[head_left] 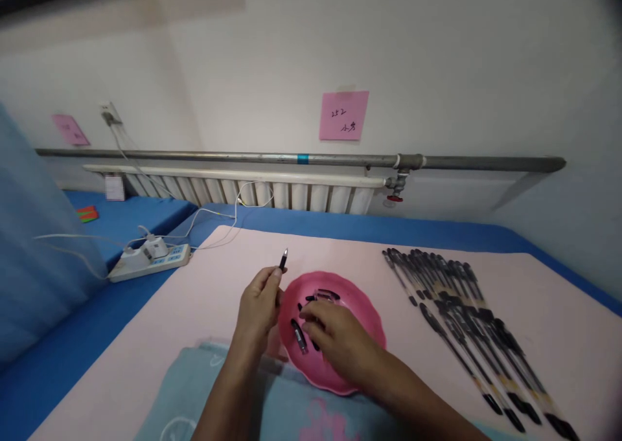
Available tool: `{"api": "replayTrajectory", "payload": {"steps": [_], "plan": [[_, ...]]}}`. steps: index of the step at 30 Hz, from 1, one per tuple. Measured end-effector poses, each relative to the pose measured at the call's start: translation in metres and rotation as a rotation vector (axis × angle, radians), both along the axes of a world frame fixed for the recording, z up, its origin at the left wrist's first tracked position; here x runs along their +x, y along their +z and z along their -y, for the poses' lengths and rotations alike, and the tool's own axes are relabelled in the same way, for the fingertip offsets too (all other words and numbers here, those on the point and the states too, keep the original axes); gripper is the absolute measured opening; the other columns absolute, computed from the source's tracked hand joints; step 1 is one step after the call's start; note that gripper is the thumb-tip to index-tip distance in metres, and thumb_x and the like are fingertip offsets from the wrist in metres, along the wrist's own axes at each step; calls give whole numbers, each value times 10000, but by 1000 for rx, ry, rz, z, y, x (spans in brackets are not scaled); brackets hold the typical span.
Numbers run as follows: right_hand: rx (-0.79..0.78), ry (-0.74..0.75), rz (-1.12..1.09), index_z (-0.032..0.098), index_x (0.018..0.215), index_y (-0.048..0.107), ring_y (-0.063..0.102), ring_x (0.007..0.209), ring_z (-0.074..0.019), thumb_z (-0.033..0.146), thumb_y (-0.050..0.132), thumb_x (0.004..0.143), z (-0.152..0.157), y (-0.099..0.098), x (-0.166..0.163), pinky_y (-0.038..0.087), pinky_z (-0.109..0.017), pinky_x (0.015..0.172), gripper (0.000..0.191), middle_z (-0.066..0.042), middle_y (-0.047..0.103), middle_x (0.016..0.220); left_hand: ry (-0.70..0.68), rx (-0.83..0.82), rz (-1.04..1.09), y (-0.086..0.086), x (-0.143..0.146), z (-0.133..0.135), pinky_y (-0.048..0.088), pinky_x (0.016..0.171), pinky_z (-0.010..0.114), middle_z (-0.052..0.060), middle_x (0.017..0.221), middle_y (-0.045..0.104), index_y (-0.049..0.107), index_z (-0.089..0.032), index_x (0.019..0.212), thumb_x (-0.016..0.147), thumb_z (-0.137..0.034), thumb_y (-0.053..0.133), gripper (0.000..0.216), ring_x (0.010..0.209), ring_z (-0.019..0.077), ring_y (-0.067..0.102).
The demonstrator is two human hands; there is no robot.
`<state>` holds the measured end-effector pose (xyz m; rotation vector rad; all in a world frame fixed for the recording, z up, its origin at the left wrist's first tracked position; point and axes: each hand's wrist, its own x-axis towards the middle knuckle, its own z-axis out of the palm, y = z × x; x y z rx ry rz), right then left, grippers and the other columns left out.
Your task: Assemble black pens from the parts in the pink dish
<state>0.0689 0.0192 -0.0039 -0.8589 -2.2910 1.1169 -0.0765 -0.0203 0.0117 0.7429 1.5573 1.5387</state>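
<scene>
My left hand is closed around a black pen, whose tip points up and away just left of a pink bowl. My right hand reaches into the bowl, fingers curled over several black pen caps lying inside; whether it grips one is hidden. The bowl rests on a pale pink sheet.
A row of several black pens lies on the sheet to the right. A white power strip with cables sits at the left on blue cloth. A light blue towel lies near me. A radiator and pipe run along the wall.
</scene>
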Motion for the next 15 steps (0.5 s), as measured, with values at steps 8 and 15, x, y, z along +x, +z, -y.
{"api": "replayTrajectory", "payload": {"steps": [8,15], "plan": [[122,2,128,186,872,613,567,624,-171,40,478,682,5,-16,-7,325,-267,545,275,-53,678,769,-124,26,-96,-8,8,-4,206,398,202,-72,444,416,603,-188,774,732,-474,556,292,401,80,339],[-441,-255,-426,235,973,616,474,444,-119,165,574,711,-25,8,7,337,-240,423,274,38,596,568,-192,-40,-24,-8,6,-4,160,372,192,-86,428,400,588,-185,831,753,-507,531,336,346,56,248]]}}
